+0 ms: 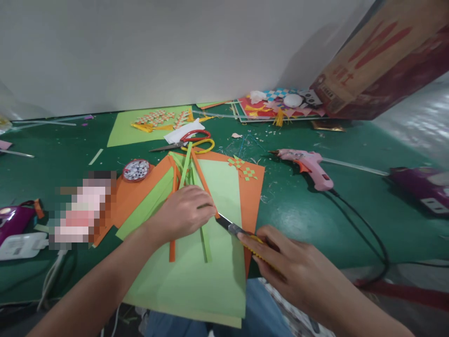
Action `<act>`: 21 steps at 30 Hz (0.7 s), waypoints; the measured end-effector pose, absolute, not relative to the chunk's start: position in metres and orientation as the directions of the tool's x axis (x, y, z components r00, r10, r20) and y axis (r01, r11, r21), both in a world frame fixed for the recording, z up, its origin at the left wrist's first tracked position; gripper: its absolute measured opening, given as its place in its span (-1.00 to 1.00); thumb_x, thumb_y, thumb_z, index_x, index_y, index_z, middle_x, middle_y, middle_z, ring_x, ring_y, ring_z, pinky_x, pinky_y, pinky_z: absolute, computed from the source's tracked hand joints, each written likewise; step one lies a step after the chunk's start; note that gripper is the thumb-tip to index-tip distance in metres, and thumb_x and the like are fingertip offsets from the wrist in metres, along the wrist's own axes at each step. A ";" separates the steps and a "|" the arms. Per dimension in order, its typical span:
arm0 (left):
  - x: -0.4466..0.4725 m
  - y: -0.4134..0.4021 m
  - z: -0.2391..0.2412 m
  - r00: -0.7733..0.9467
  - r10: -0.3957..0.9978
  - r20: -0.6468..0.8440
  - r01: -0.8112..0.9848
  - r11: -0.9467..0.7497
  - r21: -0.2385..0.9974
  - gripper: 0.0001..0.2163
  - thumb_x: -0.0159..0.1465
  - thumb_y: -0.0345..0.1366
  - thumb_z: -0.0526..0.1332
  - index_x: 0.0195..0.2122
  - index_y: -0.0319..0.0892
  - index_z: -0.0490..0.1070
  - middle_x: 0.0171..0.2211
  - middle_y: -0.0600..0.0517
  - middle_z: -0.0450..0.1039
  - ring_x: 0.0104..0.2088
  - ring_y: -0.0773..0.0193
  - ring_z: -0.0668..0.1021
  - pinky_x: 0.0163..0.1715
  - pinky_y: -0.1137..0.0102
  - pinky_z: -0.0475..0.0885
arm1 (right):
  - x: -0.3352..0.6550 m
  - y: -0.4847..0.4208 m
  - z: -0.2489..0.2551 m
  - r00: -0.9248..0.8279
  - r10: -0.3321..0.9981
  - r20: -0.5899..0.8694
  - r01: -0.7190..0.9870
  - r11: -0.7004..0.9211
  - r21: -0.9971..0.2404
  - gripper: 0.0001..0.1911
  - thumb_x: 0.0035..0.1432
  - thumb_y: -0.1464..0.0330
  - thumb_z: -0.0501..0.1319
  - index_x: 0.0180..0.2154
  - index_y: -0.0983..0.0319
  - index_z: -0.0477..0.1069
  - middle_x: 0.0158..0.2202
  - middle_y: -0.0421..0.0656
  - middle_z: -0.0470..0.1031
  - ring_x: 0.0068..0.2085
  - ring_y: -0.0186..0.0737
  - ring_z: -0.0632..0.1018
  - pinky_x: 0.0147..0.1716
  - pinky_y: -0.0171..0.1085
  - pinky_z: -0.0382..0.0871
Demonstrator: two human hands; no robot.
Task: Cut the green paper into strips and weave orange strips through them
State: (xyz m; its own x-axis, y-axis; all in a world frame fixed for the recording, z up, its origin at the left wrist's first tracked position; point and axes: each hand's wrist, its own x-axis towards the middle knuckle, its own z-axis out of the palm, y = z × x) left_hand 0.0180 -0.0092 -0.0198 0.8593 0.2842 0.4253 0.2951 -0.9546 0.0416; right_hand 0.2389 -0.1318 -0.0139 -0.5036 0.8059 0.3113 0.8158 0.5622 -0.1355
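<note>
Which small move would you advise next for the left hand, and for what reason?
I would probably shift the left hand slightly up along the narrow orange paper strip at its fingertips. The right hand holds a yellow-handled craft knife, and its bare metal blade points at the strip's near end, very close to those fingertips, so a slip might cut them.

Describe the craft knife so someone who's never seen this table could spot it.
On the green table, find the pale green sheets nearest the person. Over their right side, the right hand grips the craft knife. It has a yellow handle and one straight blade, whereas the scissors farther back have red and yellow loops.
</note>
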 end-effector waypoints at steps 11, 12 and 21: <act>0.018 -0.011 -0.014 0.882 0.236 0.408 0.250 -0.968 0.019 -0.83 0.31 -0.42 0.10 -0.35 -0.21 0.48 -0.33 0.04 0.59 -0.24 0.26 0.57 -0.07 0.28 0.44 | 0.233 -0.132 -0.012 -0.500 0.803 0.324 0.827 0.554 -0.099 -0.63 0.18 0.52 -0.04 -0.09 0.31 0.45 -0.36 -0.11 0.43 -0.59 -0.41 0.40 -0.64 -0.38 0.30; 0.018 -0.011 -0.014 0.882 0.240 0.405 0.252 -0.967 0.025 -0.82 0.32 -0.42 0.10 -0.35 -0.21 0.48 -0.33 0.03 0.59 -0.24 0.26 0.57 -0.07 0.28 0.44 | 0.233 -0.132 -0.013 -0.497 0.804 0.327 0.827 0.553 -0.101 -0.63 0.18 0.53 -0.05 -0.09 0.31 0.45 -0.36 -0.12 0.43 -0.60 -0.42 0.39 -0.64 -0.38 0.29; 0.017 -0.011 -0.016 0.876 0.268 0.401 0.267 -0.962 0.059 -0.82 0.32 -0.40 0.10 -0.34 -0.20 0.50 -0.30 0.02 0.59 -0.23 0.25 0.57 -0.06 0.26 0.44 | 0.234 -0.131 -0.014 -0.481 0.812 0.330 0.840 0.535 -0.090 -0.61 0.21 0.51 -0.09 -0.09 0.30 0.45 -0.37 -0.12 0.44 -0.61 -0.43 0.38 -0.68 -0.39 0.27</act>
State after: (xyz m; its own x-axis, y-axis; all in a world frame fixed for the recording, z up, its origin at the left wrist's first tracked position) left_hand 0.0171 -0.0112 -0.0159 0.8760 0.2678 0.4011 0.2669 -0.9619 0.0593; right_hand 0.2341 -0.1311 -0.0143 -0.4815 0.8121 0.3297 0.8403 0.5346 -0.0896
